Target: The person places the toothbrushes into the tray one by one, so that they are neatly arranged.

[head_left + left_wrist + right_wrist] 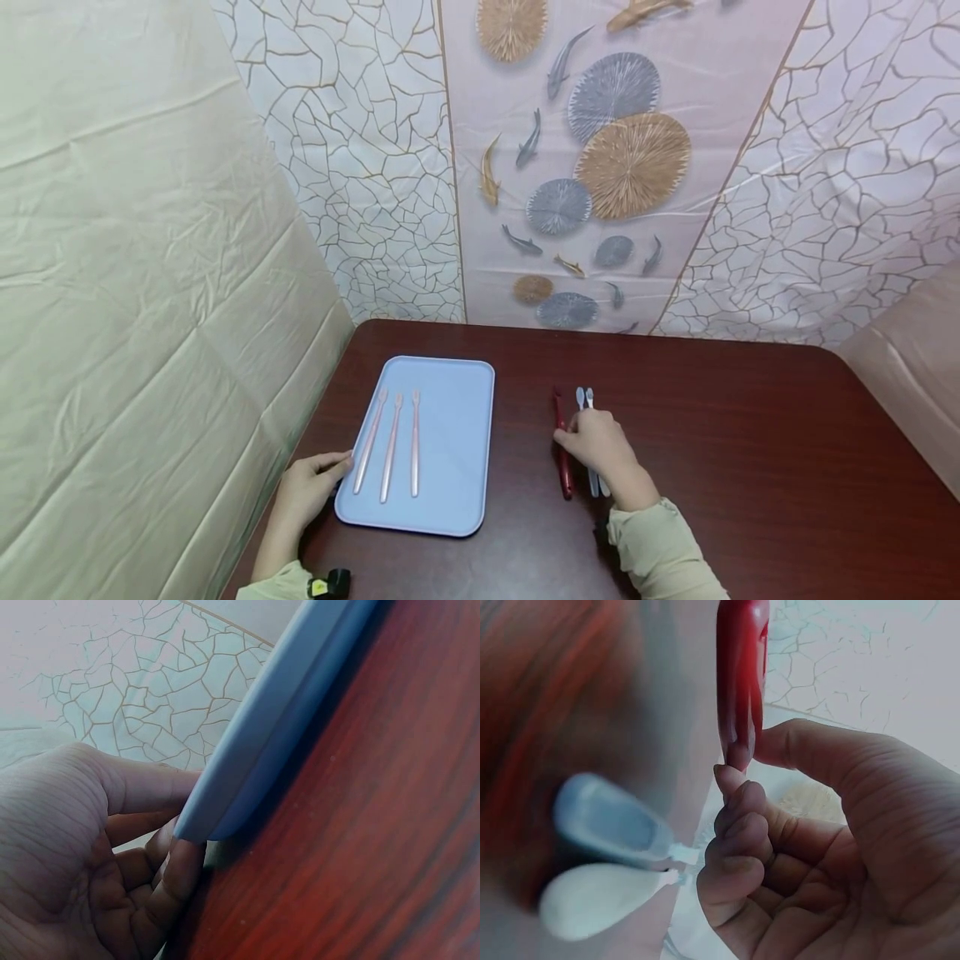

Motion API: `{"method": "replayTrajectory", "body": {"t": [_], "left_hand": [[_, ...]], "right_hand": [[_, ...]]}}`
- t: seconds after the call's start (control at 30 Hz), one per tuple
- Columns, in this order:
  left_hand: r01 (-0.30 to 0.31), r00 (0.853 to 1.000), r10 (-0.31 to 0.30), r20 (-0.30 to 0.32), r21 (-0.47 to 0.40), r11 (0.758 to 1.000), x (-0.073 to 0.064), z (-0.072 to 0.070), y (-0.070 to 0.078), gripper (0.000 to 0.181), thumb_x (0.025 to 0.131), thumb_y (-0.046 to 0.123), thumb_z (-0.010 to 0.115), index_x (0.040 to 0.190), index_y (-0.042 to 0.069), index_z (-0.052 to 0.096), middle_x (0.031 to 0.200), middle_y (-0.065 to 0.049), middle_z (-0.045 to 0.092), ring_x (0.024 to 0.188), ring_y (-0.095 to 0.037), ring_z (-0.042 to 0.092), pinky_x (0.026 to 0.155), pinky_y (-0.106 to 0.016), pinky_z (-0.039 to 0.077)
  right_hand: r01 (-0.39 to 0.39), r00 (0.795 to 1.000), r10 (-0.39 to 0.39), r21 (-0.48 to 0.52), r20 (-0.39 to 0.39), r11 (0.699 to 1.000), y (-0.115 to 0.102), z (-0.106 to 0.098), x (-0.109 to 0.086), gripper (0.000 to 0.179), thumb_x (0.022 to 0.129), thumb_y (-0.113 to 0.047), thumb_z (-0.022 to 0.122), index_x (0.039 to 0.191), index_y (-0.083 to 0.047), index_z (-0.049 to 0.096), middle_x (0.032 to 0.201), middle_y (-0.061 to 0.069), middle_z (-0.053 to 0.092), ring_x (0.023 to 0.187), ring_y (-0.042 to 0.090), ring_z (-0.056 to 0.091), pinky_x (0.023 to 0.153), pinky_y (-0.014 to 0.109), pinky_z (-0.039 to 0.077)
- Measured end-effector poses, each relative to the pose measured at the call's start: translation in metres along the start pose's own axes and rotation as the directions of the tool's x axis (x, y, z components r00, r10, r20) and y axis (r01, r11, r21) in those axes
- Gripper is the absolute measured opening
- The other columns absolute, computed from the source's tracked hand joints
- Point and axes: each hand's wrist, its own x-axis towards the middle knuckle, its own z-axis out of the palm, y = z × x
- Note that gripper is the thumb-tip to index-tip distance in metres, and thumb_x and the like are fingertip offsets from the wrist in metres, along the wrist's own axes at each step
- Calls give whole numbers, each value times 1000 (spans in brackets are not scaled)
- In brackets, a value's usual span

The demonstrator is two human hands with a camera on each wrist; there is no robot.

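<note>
My left hand (306, 490) pinches the left rim of a light blue tray (453, 442), thumb above and fingers at the edge, as the left wrist view shows. Three slim pink forks (416, 450) lie side by side on the tray's left half. To the right of the tray, my right hand (603, 448) pinches a slender red-handled tool (565, 479) between thumb and index finger. Close by the hand lie a bluish slim-necked utensil (615, 821) and a white one (596, 902), partly covered by the hand in the head view. Their exact kind is unclear.
The dark red-brown wooden table (750, 433) extends right of the hand. Behind it hangs a patterned curtain (360, 167), and a pale cloth (150, 292) stands along the left side. A small black device (333, 583) is worn at the left wrist.
</note>
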Motion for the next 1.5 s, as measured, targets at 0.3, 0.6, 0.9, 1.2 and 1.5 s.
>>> {"method": "replayTrajectory", "body": {"t": [0.3,0.6,0.9,1.2,1.5], "left_hand": [[0,1000,0,8,20,1000,-2,-2,2,38,94,35,71,121,9,75,115,-15,72,77,-14,69,65,-30,55],[-15,1000,15,1,43,999,-1,-1,2,37,94,35,70,121,10,74,114,-14,73,75,-13,67,65,-31,54],[-22,1000,22,4,49,999,-2,-2,3,38,95,35,69,122,9,74,115,-14,72,76,-13,67,65,-31,54],[-22,1000,22,5,36,999,-3,-2,1,37,95,33,70,121,8,74,115,-14,72,80,-13,68,66,-30,55],[-23,1000,23,1,31,999,-4,-2,4,36,95,32,70,121,8,74,115,-15,72,78,-13,68,65,-30,55]], "right_hand": [[55,998,-55,-9,-23,998,-15,7,6,36,86,-24,73,55,-15,57,49,-10,47,49,11,43,49,30,38],[74,997,-74,21,-5,997,-31,10,10,38,87,-23,74,55,-14,57,48,-8,46,48,9,42,48,27,35],[94,995,-94,-5,-16,996,-38,13,16,36,86,-26,75,56,-13,59,48,-8,49,49,10,45,50,28,38],[60,998,-61,5,12,998,-46,16,18,36,87,-27,75,57,-13,60,49,-6,51,49,11,48,49,28,38],[59,998,-59,0,8,998,-49,19,20,36,86,-28,76,57,-14,60,50,-6,52,49,11,48,48,28,39]]}}
